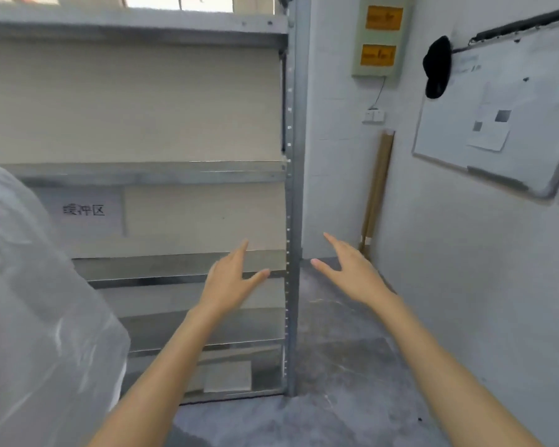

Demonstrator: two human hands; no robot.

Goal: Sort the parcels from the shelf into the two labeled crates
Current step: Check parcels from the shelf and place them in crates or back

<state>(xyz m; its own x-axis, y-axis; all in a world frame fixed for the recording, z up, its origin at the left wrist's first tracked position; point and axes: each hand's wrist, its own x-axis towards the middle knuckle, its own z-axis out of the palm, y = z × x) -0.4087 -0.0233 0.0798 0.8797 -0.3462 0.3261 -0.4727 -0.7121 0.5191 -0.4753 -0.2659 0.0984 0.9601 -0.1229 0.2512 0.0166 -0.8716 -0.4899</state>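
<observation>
A grey metal shelf with several bare boards fills the left and middle of the view. My left hand reaches out in front of a lower board, fingers straight, holding nothing. My right hand is stretched out beside the shelf's right post, fingers spread, holding nothing. A flat pale parcel lies on the bottom board. A paper label is stuck behind the second board. No crates are in view.
A large translucent white plastic bag bulges at the left edge. A cardboard tube leans in the corner. On the right wall hang a whiteboard and a black cap. Grey concrete floor lies below.
</observation>
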